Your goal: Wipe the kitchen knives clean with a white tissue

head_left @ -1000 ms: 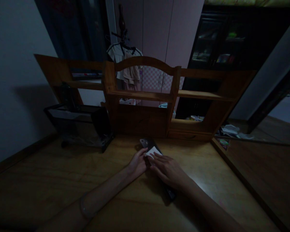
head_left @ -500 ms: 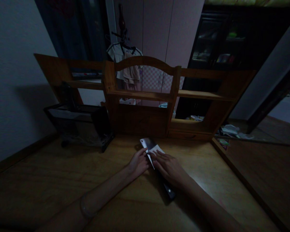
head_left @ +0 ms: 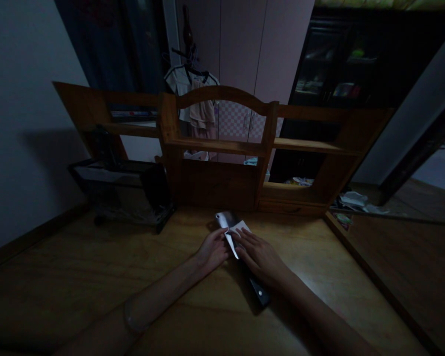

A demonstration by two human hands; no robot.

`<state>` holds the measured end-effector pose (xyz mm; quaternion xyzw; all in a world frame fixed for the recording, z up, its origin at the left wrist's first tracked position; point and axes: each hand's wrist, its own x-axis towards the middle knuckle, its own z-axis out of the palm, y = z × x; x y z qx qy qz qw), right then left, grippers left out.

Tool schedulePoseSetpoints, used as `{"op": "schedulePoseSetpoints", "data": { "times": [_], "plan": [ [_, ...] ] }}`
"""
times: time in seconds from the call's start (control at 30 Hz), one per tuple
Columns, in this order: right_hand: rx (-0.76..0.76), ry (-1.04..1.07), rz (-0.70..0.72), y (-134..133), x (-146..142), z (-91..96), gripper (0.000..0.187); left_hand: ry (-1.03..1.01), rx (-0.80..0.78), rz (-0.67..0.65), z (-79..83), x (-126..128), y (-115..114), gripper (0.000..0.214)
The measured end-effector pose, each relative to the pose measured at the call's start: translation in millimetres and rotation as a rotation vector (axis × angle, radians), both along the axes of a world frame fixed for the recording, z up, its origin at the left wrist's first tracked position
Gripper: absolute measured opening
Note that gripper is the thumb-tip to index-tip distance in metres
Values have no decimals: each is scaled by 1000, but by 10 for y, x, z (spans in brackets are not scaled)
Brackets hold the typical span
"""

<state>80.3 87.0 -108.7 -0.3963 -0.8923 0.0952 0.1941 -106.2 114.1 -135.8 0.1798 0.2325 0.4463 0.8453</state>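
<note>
A cleaver [head_left: 227, 218] lies slanted over the desk, with its shiny blade pointing away from me and its black handle [head_left: 258, 292] toward me. The blade has a small hole at its far corner. A white sheet, paper or thin cloth [head_left: 231, 243], is folded over part of the blade. My left hand [head_left: 212, 251] is closed on the blade's left edge, thumb on top, touching the sheet. From the right, my right hand [head_left: 260, 256] presses the sheet onto the blade with its fingers together. The palm hides the middle of the cleaver.
The wooden desk [head_left: 163, 277] carries a shelf unit [head_left: 218, 183] along its back edge. A dark monitor-like object [head_left: 124, 193] stands at the left, near the wall. Beyond are hanging clothes [head_left: 200, 109], a pink wardrobe [head_left: 241, 54] and a dark cabinet [head_left: 330, 64].
My right fingers have shifted very slightly over the blade, and the sheet's near edge has lifted a little. My left hand stays almost in place.
</note>
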Motion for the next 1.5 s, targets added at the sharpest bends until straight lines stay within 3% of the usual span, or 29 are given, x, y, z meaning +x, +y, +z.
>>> {"op": "schedulePoseSetpoints", "data": {
  "times": [0.53,0.7,1.23,1.5],
  "plan": [
    [64,76,-24,-14,3,60,36,58,-4,0,-30,13,21,20],
    [35,75,-119,-24,6,10,34,15,16,-13,-42,15,24,20],
    [101,143,-175,69,53,-132,32,70,-5,28,43,32,-22,16],
    [127,97,-65,105,52,-137,38,37,-10,19,23,32,-7,18]
  ]
}}
